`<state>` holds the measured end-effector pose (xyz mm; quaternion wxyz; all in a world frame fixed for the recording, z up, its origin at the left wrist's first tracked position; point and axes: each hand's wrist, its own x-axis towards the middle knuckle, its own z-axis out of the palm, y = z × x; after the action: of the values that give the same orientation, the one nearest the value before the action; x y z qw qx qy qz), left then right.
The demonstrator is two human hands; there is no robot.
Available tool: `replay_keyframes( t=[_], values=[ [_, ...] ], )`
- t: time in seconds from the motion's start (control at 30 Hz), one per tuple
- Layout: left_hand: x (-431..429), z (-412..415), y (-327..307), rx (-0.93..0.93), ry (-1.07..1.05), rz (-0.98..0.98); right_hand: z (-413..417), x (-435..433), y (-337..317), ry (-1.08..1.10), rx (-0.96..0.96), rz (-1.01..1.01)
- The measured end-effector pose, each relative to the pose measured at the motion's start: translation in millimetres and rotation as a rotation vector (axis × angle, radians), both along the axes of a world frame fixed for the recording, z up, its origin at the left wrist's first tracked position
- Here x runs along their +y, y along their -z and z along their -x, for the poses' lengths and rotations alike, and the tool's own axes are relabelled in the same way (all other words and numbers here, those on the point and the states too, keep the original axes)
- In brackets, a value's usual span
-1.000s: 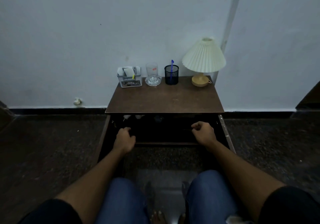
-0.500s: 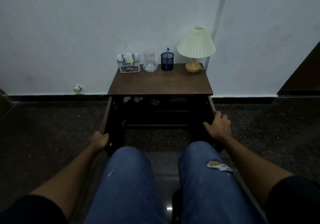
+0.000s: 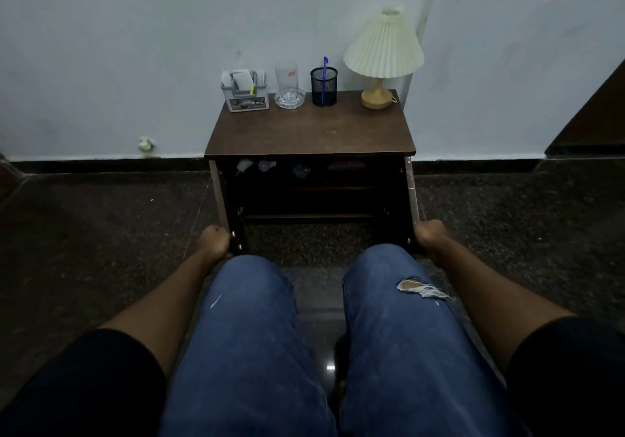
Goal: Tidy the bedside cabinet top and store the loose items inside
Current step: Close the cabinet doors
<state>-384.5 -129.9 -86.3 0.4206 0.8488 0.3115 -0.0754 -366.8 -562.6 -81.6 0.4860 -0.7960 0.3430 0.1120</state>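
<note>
Gripping the open cabinet doors, my left hand [image 3: 214, 241] on left door [image 3: 226, 206], right hand [image 3: 429, 235] on right door [image 3: 412, 196], fingers clenched, stored items [image 3: 270, 166] dim inside, between both hands.

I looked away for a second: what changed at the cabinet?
Both hands came out of the cabinet: the left hand now grips the left door, the right hand the right door. The lamp and pen holder stayed put.

Dark brown wooden bedside cabinet [image 3: 309, 132]: one
Cream pleated-shade lamp on a wooden base [image 3: 384, 47]: one
Black mesh pen cup [image 3: 324, 85]: one — holding one blue pen [image 3: 325, 74]
Clear drinking glass [image 3: 286, 76]: one
Grey plastic organiser box [image 3: 245, 93]: one
Small items on the inside shelf [image 3: 270, 166]: about four — too dim to identify
</note>
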Motion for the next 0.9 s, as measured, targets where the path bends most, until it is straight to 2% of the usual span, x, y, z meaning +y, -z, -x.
replay_keyframes(
  t=[0.2, 0.43, 0.73, 0.9],
  values=[
    [-13, -10, 5, 0.001, 0.026, 0.087, 4, -3, 1, -0.136, 0.042, -0.084],
    [-23, -28, 18, 0.002, 0.029, 0.192, -8, 12, 16, -0.539, 0.077, 0.158],
    [-29, -52, 47, 0.040, 0.023, 0.375, -44, 52, 21, -0.659, 0.193, -0.015],
    [-45, -71, 47, 0.117, 0.065, 0.407, -62, 82, 17, -0.624, 0.256, -0.088]
  ],
)
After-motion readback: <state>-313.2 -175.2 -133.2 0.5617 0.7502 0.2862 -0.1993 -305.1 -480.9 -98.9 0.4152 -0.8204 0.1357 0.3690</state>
